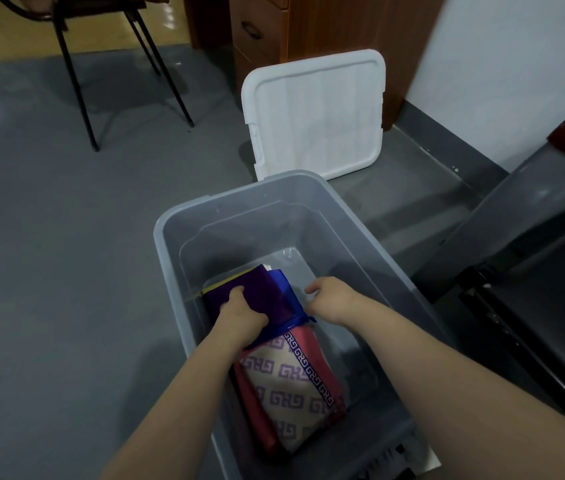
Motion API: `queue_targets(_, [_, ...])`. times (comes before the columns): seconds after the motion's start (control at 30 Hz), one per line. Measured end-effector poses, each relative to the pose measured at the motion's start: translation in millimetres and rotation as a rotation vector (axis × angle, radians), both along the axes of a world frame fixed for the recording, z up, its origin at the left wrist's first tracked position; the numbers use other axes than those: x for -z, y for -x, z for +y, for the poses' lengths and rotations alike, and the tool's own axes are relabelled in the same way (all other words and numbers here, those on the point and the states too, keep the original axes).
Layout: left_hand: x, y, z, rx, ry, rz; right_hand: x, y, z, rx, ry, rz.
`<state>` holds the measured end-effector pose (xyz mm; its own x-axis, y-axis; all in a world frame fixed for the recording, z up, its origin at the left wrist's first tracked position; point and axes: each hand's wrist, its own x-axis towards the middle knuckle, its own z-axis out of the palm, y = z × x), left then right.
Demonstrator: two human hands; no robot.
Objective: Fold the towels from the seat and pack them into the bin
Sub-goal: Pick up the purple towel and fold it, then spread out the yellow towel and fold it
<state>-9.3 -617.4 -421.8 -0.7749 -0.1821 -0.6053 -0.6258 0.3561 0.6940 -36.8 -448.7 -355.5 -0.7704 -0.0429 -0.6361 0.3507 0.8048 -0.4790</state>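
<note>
A clear grey plastic bin (pixel 350 230) stands on the floor below me. Inside lies a folded purple-and-blue towel (pixel 267 292) at the far left, on top of other folded cloth with a yellow edge. In front of it lies a folded red towel with a beige key-pattern panel (pixel 291 386). My left hand (pixel 239 315) presses down on the purple towel, fingers curled over its near edge. My right hand (pixel 331 297) hovers just right of that towel, fingers loosely bent, holding nothing.
The bin's white lid (pixel 315 112) leans against a wooden cabinet (pixel 309 26) behind the bin. A dark seat (pixel 534 289) stands at the right. A chair with thin black legs (pixel 76 77) is at the back left on the grey floor.
</note>
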Motion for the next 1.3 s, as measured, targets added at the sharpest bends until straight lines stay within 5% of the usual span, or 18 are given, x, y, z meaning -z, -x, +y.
queue_targets(0.23, [-58, 11, 26, 0.078, 0.008, 0.16, -30, 8, 5, 0.112, 0.135, 0.178])
queue_targets(0.63, [-210, 31, 167, 0.379, -0.014, 0.549, -178, -14, 125, 0.24, 0.055, 0.523])
queue_targets(1.2, [-283, -102, 485, 1.241, 0.069, 0.666, -186, -208, 401, 1.207, 0.055, 0.744])
queue_targets(1.3, [-267, -123, 521, 1.392, 0.15, 0.633, -162, -238, 434, 1.395, -0.114, 0.837])
